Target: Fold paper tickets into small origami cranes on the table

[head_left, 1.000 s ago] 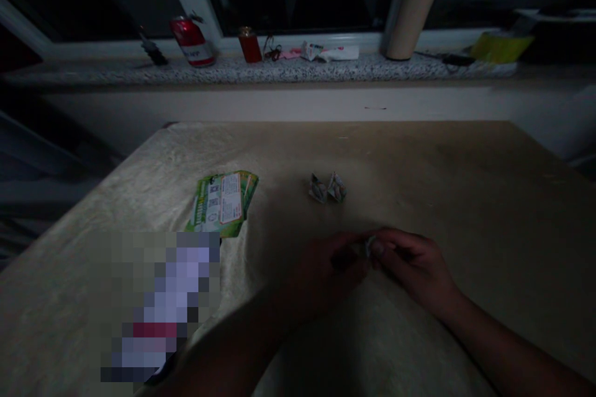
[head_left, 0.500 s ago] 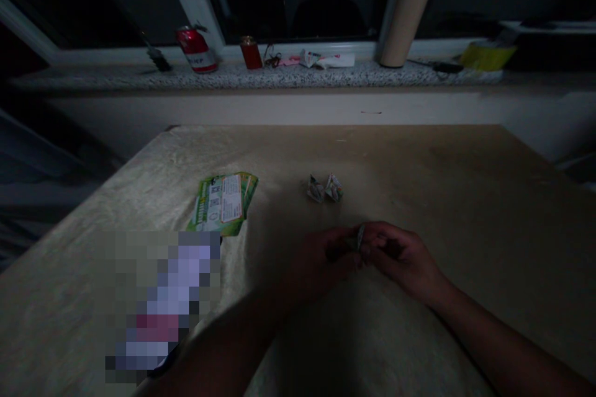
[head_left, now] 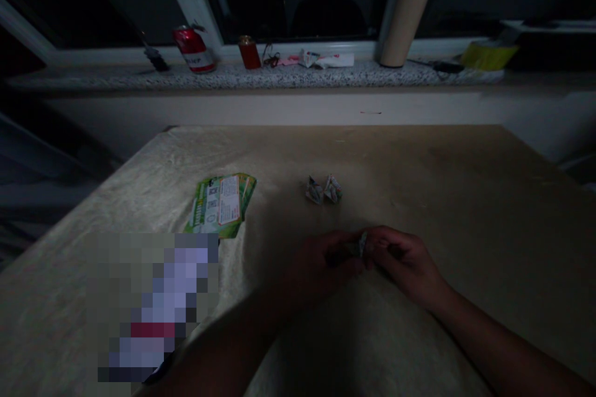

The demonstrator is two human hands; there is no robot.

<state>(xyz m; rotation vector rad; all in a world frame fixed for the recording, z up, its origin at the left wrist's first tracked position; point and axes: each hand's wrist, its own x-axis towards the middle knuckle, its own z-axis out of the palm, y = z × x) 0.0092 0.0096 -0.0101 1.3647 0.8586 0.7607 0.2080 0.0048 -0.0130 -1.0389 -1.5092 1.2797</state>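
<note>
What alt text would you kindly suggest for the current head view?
In dim light, a person's left hand and right hand hold a small folded paper piece over a table. Beyond sit two more folded pieces; green printed cards lie to the left, and a red can is on the windowsill.

The table (head_left: 442,161) by the window wall has a beige top with a soft sheen, catching more light on the left, where I can see it rumple like cloth. Near the middle, two small folded paper pieces (head_left: 333,190), printed and pointed, sit side by side. Over to the left lie overlapping green printed sheets (head_left: 216,205), and just nearer, a long pale object (head_left: 174,291), too blurred to name.
</note>
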